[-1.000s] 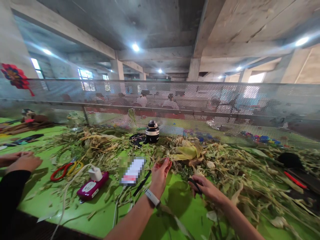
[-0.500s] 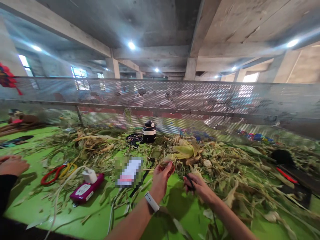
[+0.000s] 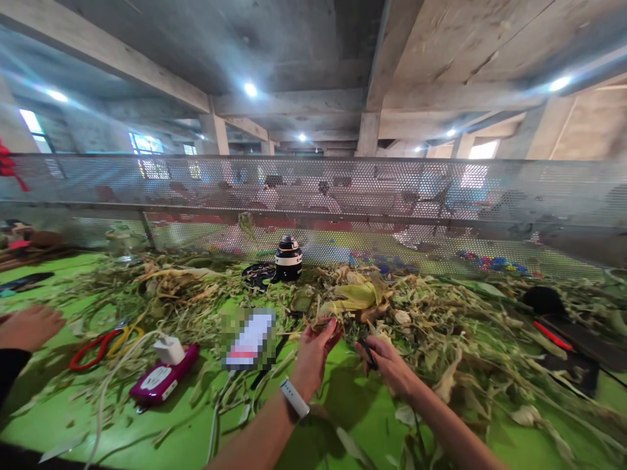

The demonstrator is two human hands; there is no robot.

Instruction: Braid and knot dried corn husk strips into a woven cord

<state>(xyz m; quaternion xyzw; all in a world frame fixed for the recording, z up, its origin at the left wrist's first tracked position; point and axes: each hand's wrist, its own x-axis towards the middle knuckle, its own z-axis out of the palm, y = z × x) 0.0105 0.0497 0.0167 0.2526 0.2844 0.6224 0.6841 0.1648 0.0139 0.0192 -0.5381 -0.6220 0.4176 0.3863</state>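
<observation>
My left hand [image 3: 317,349] is closed in a pinch over the green table, its fingertips at the edge of the dry plant pile. What it pinches is too small to make out. Just to its right, my right hand [image 3: 389,367] is wrapped round a black tool [image 3: 366,353] that looks like scissors; its blades cannot be made out. Beyond both hands lies a broad yellow-green husk-like leaf [image 3: 360,297] among dried leaves [image 3: 431,320]. A white band [image 3: 294,398] sits on my left wrist.
A blurred-out phone [image 3: 251,339], a purple power block [image 3: 164,377] with a white plug, and a red-handled loop [image 3: 93,350] lie left. A black jar [image 3: 289,258] stands behind. Another person's hand [image 3: 32,328] rests far left. A perforated metal screen [image 3: 343,196] crosses the back.
The view has turned slightly right, so the things on the table sit a little further left. My hands keep nearly the same pose; the other person's hand has shifted slightly.
</observation>
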